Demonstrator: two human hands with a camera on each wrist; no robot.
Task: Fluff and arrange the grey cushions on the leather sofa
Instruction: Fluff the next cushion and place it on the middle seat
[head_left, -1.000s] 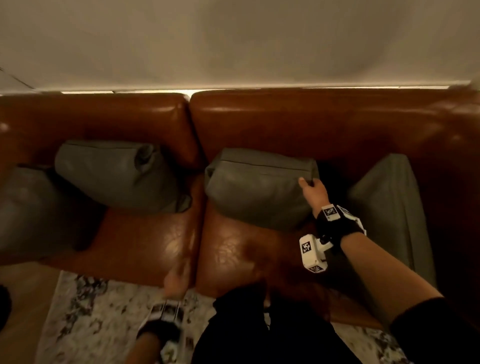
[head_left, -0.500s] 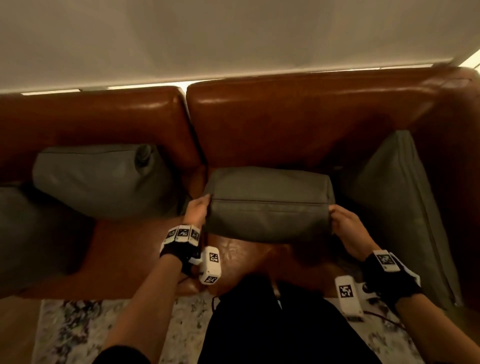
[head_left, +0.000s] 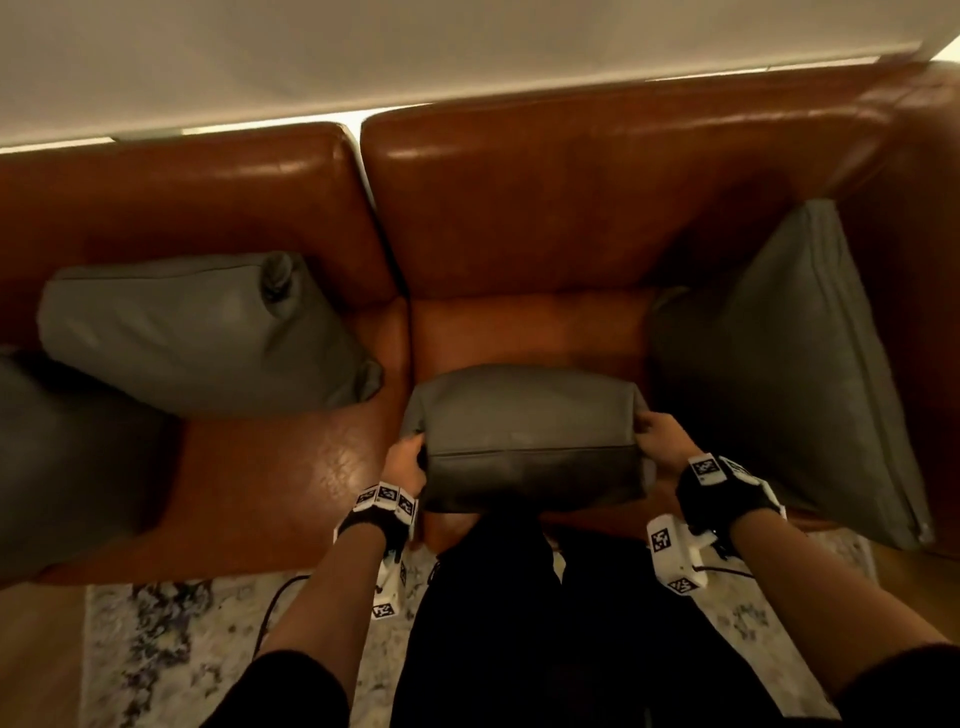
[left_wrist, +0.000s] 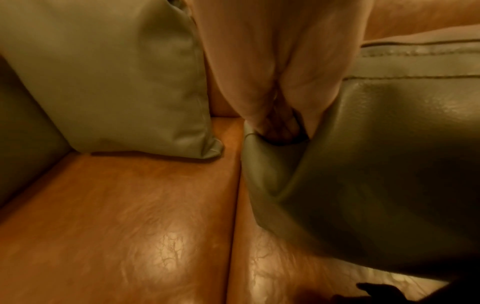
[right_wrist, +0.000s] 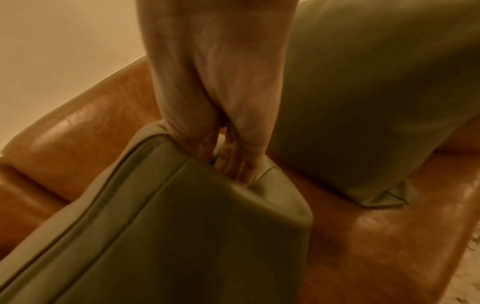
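I hold a grey leather cushion (head_left: 527, 439) lifted off the front of the right seat of the brown leather sofa (head_left: 597, 197). My left hand (head_left: 408, 462) grips its left end, fingers dug into the fold (left_wrist: 279, 125). My right hand (head_left: 657, 434) grips its right end, fingers curled into the corner (right_wrist: 233, 162). A second grey cushion (head_left: 202, 332) leans on the left backrest. A third cushion (head_left: 795, 374) stands against the right arm. A fourth cushion (head_left: 67, 452) lies at the far left.
The sofa stands against a pale wall (head_left: 415, 47). A patterned rug (head_left: 171, 649) lies in front of it, with wooden floor (head_left: 36, 654) to the left. The person's dark legs (head_left: 545, 623) stand close to the seat edge. The left seat (head_left: 270, 493) shows bare leather.
My left hand came up from the rug and took the cushion's left end. Both hands then pulled the cushion away from the backrest, forward and up toward me.
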